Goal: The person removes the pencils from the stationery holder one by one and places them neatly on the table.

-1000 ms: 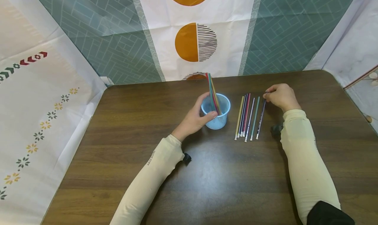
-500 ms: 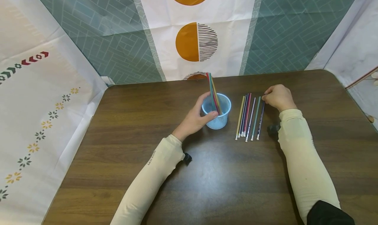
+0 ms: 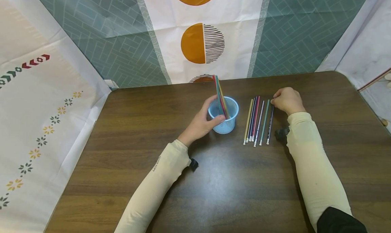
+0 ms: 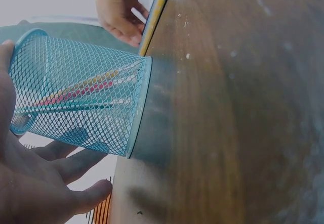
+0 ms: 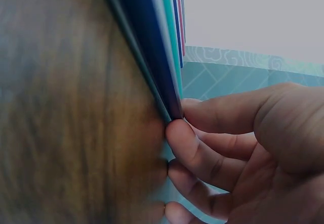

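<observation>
On the brown worktop (image 3: 220,192) before me, a blue mesh cup (image 3: 224,127) stands near my twelve o'clock; pencils (image 3: 259,122) lie at its three o'clock.

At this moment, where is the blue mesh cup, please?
In the head view, the blue mesh cup stands on the brown table, gripped by the left hand, just left of the row of pencils.

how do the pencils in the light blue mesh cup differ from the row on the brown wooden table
Pose: the cup pencils stand leaning in the mesh cup, while the row pencils lie side by side on the table.
Number: fewer cup pencils show than row pencils.
Hands: the left hand holds the mesh cup around the cup pencils; the right hand pinches a dark blue row pencil.
Both include yellow, reddish and teal pencils.
</observation>
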A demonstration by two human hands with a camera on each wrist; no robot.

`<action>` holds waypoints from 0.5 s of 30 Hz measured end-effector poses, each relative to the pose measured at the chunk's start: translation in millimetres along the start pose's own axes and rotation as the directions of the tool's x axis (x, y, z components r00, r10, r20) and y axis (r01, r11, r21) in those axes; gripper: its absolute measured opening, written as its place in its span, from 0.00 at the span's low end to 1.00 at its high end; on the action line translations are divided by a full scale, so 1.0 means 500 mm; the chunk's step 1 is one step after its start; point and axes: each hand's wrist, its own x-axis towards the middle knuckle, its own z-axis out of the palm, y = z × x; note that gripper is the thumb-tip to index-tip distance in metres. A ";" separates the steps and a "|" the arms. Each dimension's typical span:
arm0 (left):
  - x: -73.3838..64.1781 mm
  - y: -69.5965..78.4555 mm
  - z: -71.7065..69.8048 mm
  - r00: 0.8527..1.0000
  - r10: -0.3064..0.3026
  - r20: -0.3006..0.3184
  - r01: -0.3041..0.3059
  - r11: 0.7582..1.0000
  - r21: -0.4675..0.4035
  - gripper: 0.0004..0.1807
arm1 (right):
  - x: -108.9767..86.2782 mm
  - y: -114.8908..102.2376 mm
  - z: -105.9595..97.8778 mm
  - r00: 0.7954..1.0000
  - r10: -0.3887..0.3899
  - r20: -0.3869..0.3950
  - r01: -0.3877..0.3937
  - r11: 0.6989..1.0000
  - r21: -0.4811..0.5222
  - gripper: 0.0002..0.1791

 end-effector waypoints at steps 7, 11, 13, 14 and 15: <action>-0.001 0.003 -0.001 1.000 -0.011 -0.003 0.011 1.000 0.008 0.43 | 0.001 -0.003 0.000 1.000 0.008 0.008 -0.008 1.000 -0.020 0.15; -0.001 0.003 0.000 1.000 -0.011 0.000 0.011 1.000 0.013 0.43 | 0.001 -0.003 0.001 1.000 0.012 0.013 -0.012 1.000 -0.025 0.15; -0.001 0.002 0.000 1.000 -0.011 0.002 0.011 1.000 0.015 0.43 | 0.001 -0.003 0.001 1.000 0.013 0.016 -0.013 1.000 -0.024 0.15; -0.001 0.001 0.000 1.000 -0.010 0.002 0.010 1.000 0.016 0.43 | 0.001 -0.003 0.001 1.000 0.014 0.017 -0.013 1.000 -0.024 0.15; 0.000 0.001 0.000 1.000 -0.010 0.002 0.010 1.000 0.016 0.43 | 0.001 -0.003 0.001 1.000 0.013 0.017 -0.013 1.000 -0.024 0.15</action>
